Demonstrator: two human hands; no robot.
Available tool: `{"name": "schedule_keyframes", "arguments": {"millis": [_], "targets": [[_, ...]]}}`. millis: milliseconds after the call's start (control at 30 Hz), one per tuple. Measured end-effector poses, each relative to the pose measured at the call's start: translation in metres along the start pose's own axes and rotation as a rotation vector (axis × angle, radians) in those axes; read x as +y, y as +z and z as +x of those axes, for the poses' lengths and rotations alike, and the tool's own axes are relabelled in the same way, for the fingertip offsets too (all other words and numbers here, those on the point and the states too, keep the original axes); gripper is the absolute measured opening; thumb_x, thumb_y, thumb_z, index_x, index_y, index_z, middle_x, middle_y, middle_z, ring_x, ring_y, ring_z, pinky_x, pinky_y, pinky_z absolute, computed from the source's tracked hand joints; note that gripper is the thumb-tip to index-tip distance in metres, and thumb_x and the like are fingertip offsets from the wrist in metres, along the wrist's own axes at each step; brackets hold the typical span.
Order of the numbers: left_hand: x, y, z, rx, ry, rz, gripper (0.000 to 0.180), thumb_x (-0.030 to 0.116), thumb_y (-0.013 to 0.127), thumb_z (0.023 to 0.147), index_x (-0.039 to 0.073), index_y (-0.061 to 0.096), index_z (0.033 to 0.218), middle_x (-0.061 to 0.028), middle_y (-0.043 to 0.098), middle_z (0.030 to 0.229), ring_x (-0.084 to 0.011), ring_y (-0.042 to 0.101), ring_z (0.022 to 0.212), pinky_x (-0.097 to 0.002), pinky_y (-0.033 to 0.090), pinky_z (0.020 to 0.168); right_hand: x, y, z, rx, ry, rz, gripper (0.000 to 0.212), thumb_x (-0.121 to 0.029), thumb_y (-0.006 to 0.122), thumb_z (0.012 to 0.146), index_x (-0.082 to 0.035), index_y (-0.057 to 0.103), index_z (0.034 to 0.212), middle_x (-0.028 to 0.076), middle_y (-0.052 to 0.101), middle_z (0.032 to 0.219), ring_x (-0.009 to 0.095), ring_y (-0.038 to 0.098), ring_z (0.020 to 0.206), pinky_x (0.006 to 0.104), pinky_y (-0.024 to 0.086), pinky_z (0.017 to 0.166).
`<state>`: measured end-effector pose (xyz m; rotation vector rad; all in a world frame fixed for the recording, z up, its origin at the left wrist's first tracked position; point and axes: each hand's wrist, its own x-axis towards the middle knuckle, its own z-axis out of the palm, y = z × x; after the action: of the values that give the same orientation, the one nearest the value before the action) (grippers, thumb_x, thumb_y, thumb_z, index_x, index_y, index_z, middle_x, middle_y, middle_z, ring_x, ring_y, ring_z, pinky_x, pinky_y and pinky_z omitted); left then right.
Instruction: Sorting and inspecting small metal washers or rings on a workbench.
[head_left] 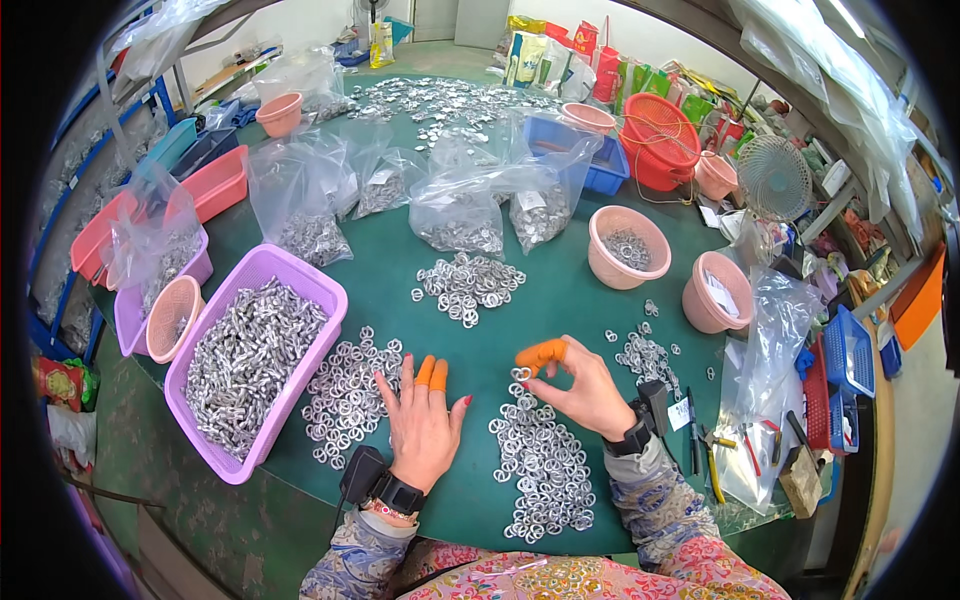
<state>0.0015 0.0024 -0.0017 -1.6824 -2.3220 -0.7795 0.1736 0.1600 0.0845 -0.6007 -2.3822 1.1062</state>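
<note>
My left hand [423,430] lies flat on the green table, fingers spread, with orange finger covers on two fingers. It holds nothing, and its edge is beside a heap of small silver metal rings [340,400]. My right hand [590,392], its index finger covered in orange, pinches a metal ring [521,374] between thumb and index finger. That ring is at the far end of a long pile of similar rings [543,475] in front of me. Farther off, a third pile of silver pieces [470,287] sits mid-table, and a smaller scatter [648,360] lies right of my right hand.
A purple basket [336,300] full of silver metal parts stands at left. Pink bowls [628,240] and clear bags of parts [455,215] line the far side. Pliers [714,465], a pen [692,430] and plastic bags [765,370] lie at right, near a small fan [773,178].
</note>
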Motion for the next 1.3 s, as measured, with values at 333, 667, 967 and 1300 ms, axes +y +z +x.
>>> {"name": "schedule_keyframes", "arguments": {"millis": [333,667,967,1300], "targets": [[0.001,-0.003,0.001,-0.03,-0.007,0.029,0.046,0.024,0.064,0.094,0.0,0.056,0.132,-0.0186,0.051,0.139,-0.0419,0.034,0.142,-0.0732,0.011,0.115,0.101,-0.006,0.103,0.15,-0.088,-0.151,0.034,-0.019,0.072,0.089,-0.008,0.068,0.121,0.009,0.066,0.112,0.028,0.06,0.097,0.0378,0.049,0.085],[-0.027,0.003,0.003,0.047,-0.052,0.116,0.033,0.011,0.062,0.092,0.005,0.061,0.125,-0.0139,0.055,0.137,-0.0396,0.034,0.144,-0.0708,0.009,0.117,0.126,0.033,0.069,0.258,-0.172,-0.352,0.029,-0.013,0.076,0.084,-0.008,0.069,0.112,0.012,0.059,0.107,0.033,0.055,0.104,0.0424,0.047,0.091],[0.026,-0.014,-0.014,-0.055,0.141,-0.425,0.054,0.017,0.065,0.092,0.0,0.048,0.141,-0.0225,0.043,0.149,-0.0468,0.028,0.146,-0.0652,0.018,0.118,0.109,0.011,0.004,0.261,0.048,-0.155,0.037,-0.002,0.066,0.089,-0.01,0.068,0.125,0.009,0.059,0.107,0.022,0.058,0.091,0.032,0.049,0.079],[0.064,0.028,0.016,-0.337,0.364,-0.492,0.055,0.038,0.059,0.097,0.003,0.053,0.138,-0.0178,0.052,0.143,-0.0406,0.035,0.144,-0.061,0.016,0.12,0.1,0.013,0.007,0.21,-0.097,-0.304,0.034,-0.011,0.078,0.081,-0.012,0.072,0.114,0.009,0.06,0.108,0.03,0.056,0.102,0.0387,0.048,0.088]]}}
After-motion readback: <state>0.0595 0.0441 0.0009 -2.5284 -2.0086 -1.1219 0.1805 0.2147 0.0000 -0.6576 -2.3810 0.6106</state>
